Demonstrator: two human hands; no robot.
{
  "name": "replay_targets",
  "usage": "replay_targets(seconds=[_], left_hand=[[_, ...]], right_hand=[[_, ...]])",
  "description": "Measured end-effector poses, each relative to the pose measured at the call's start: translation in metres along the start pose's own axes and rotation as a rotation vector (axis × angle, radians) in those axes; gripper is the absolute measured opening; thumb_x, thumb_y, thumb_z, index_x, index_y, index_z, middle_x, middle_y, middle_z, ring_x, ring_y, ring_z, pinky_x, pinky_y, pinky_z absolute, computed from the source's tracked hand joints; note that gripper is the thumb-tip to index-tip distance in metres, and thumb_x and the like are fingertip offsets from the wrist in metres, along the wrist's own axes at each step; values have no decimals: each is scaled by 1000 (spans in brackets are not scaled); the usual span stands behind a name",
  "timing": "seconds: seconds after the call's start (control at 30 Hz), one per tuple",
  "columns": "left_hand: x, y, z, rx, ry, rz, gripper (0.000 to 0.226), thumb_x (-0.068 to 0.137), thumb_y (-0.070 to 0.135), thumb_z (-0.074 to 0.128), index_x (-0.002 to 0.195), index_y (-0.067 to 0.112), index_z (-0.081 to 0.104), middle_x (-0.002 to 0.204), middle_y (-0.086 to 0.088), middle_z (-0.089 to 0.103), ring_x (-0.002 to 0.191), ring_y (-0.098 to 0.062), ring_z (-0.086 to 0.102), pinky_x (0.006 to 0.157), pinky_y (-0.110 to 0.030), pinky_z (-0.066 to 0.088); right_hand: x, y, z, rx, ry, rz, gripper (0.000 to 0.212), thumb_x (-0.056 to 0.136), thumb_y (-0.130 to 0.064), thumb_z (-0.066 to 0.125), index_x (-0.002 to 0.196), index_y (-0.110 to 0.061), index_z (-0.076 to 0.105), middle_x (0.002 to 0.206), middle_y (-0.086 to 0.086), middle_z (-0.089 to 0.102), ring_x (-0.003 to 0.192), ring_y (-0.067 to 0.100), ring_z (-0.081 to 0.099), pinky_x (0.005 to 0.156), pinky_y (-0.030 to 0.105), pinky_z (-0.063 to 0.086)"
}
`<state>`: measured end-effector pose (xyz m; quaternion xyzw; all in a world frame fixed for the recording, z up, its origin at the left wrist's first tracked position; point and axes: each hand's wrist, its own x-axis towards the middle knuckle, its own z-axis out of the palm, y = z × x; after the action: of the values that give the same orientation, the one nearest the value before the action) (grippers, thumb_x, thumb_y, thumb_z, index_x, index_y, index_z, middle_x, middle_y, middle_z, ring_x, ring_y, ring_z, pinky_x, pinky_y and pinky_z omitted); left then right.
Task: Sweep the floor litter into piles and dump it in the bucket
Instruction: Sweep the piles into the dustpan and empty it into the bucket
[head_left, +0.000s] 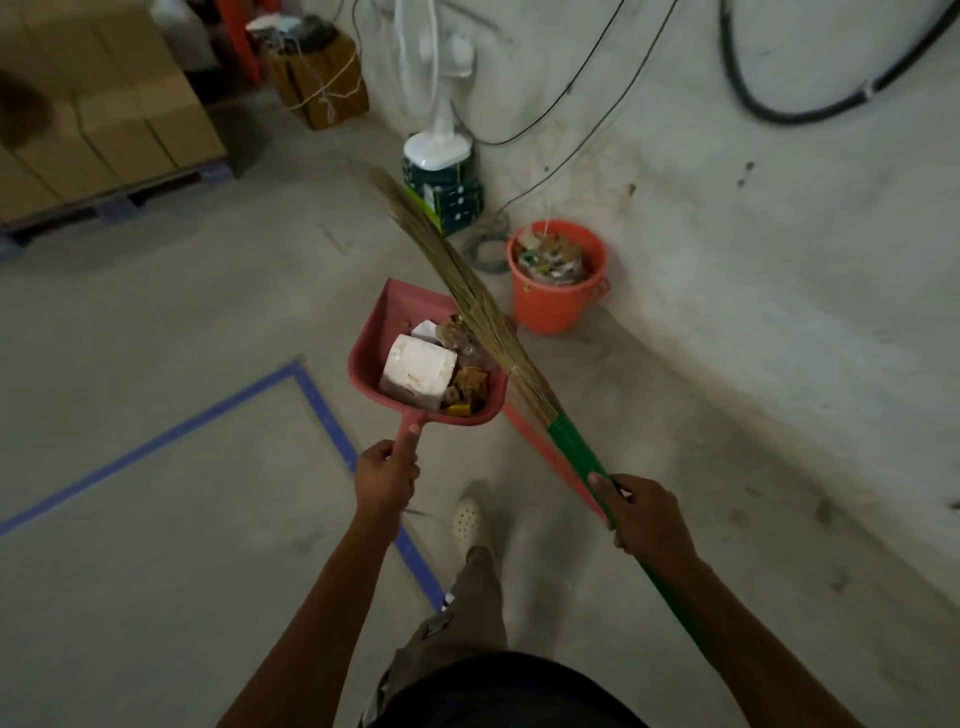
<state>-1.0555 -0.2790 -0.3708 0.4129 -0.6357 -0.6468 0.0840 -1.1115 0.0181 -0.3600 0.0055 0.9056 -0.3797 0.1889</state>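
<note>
Both grips were closed: my left hand wrapped the dustpan handle with the thumb laid along it, and my right hand clenched the green sleeve of the broom. Pan and load sat at mid-frame, held level above the floor, with the bucket just up and right of it against the wall.

To tip well, I judged I should carry the pan flat until its lip cleared the bucket rim, then tilt slowly, since the bucket already looked nearly full and light scraps could spill over. The broom's bristles lay across the pan's right edge and could serve to hold the load down.

In the pan lay a pale, blocky chunk that looked like foam, with crumpled wrappers and dry brown bits. Pan and bucket were smooth plastic, pink and orange; the bristles were stiff, straw-like, bound in a bundle. The floor was rough grey concrete with blue tape lines.
</note>
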Motion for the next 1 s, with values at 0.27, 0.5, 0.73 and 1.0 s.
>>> replay_targets(seconds=[0.27,0.5,0.73,1.0], left_hand=[[181,84,131,27,-149,30,46,93,42,68,71,4,58,56,-9,50,39,-11,38,37,-20,27],[305,180,220,153,-241,53,52,91,48,69,66,4,57,55,-9,52,36,-10,39,36,-21,29],[409,234,319,177,-304,-73,44,92,41,67,67,6,60,57,-9,51,43,-16,37,39,-20,26],[528,255,453,293,-357,-254,31,94,34,62,80,7,59,64,-8,51,42,-13,36,39,-19,25]], right_hand=[[176,-37,-42,70,125,99,24,97,-51,57,95,-29,68,62,3,71,46,16,66,49,28,56],[306,-85,-74,85,169,197,23,98,-48,57,96,-28,66,63,2,70,45,14,66,46,26,54],[436,-95,-98,88,165,283,22,98,-49,56,97,-28,64,66,0,70,49,15,67,47,24,55],[620,-70,-133,22,61,375,24,101,-38,52,100,-19,66,71,4,69,54,18,67,58,32,60]])
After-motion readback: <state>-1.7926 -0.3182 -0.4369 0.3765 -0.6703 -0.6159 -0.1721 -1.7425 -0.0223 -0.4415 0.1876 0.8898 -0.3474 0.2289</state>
